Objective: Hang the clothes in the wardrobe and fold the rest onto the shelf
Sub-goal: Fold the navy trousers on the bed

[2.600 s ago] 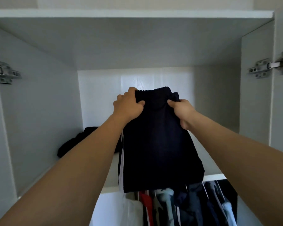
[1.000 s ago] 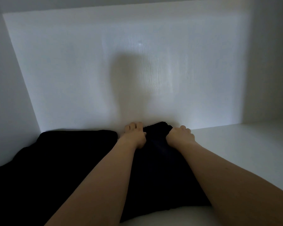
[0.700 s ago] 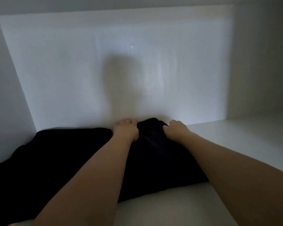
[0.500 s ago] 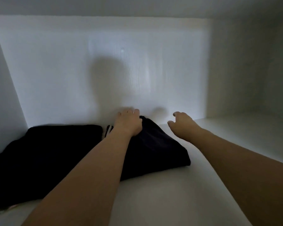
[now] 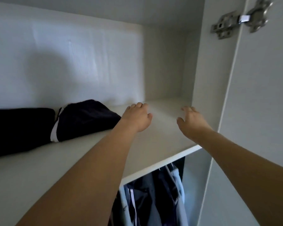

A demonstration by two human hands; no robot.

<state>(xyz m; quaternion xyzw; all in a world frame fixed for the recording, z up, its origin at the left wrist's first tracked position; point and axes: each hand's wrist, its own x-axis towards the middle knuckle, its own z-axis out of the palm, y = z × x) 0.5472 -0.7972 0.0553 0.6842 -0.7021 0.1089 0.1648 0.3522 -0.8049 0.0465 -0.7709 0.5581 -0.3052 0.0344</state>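
Hands: I see both of them held out over the shelf (image 5: 162, 141), and both hold nothing.
Left hand (image 5: 138, 117): fingers spread loose and a bit curled. It floats just past the right end of the folded dark clothes (image 5: 87, 119). I cannot tell if the wrist brushes the cloth.
Right hand (image 5: 192, 121): fingers wide apart, palm down, close to the right wall of the wardrobe (image 5: 201, 79). It is well apart from the clothes.
Folded dark clothes: they lie flat on the shelf, near the back wall. A white strip (image 5: 54, 130) shows on the left edge.
Other dark clothes (image 5: 18, 128): a second pile lies on the shelf just left of the folded one, touching it or very close.
Shelf: white, and bare under both hands.
Hanging clothes (image 5: 153, 198): dark and light blue things hang under the shelf.
Door hinge (image 5: 240, 18): shiny metal, up at the top right on the open door.
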